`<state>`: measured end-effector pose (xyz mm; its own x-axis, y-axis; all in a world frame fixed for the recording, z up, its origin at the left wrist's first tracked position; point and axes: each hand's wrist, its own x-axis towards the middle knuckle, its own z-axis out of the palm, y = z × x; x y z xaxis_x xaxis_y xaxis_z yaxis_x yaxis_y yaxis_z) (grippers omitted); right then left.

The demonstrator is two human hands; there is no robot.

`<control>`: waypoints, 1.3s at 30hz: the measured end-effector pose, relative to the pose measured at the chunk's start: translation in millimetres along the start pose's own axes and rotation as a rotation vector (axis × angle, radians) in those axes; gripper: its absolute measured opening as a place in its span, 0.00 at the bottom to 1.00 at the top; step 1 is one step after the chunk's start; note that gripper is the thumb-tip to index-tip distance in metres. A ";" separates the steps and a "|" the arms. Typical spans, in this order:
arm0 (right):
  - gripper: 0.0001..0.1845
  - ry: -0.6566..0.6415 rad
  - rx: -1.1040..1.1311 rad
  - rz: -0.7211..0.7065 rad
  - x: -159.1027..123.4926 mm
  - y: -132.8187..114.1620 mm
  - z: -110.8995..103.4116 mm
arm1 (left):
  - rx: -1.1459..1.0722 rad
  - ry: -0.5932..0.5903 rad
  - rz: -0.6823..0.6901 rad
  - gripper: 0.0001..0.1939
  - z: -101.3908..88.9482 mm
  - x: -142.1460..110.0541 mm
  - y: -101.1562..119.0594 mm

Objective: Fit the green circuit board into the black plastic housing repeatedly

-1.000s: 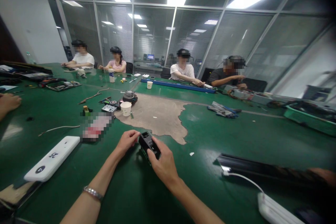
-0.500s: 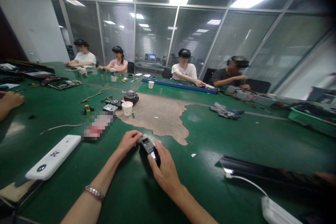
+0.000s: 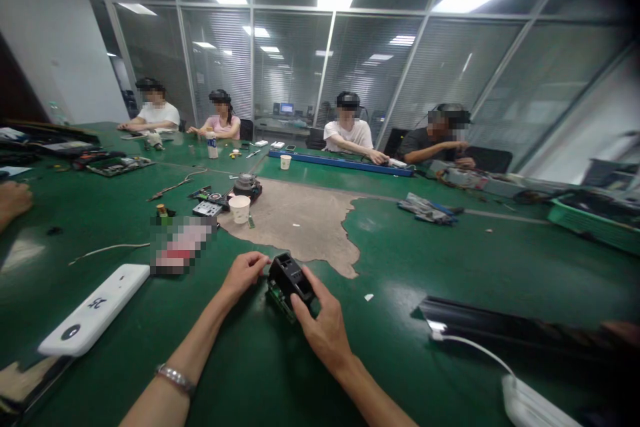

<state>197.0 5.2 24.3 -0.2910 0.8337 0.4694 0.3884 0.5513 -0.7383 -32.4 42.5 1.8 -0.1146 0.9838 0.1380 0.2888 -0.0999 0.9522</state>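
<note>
- Far l. edge: a co-worker's hand (image 3: 15, 203) rests on the green table (image 3: 380, 373), partly out of view.
- Next, nearer me, a white device (image 3: 97, 307) w/ a dark round spot lies flat, one end just beside a pixelated slab (image 3: 183, 247).
- Approx. center-l., a paper cup (image 3: 239, 209) stands upright at the edge of a bare tan patch.
- Below it, the left hand (image 3: 245, 273), silver bracelet (image 3: 175, 379) on that wrist — thumb & fingers pinched at the housing's near-l. corner; can't tell if they grip anything.
- Center: black housing (image 3: 290, 277), tilted, green circuit bd. along its lower l. side, held over the table between both hands.
- Right hand (image 3: 325, 320) grips the housing from the r., thumb on the near end, fingers along the far side.
- Just r., a white scrap (image 3: 369, 297) lies alone; gloves (image 3: 427, 208) sit farther back.
- Far r.: a glossy black strip (image 3: 480, 313) w/ white cable (image 3: 480, 350) — and behind, a green basket (image 3: 595, 220), full.
</note>
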 end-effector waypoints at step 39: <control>0.26 0.008 -0.089 0.184 27.2 3.1 -34.9 | 0.046 0.020 0.001 0.22 -1.7 -1.5 -4.3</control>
<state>220.8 30.7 51.7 -0.2013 0.9205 0.3348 0.5098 0.3903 -0.7666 -35.1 41.2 -2.0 -0.1330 0.9804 0.1451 0.3319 -0.0939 0.9386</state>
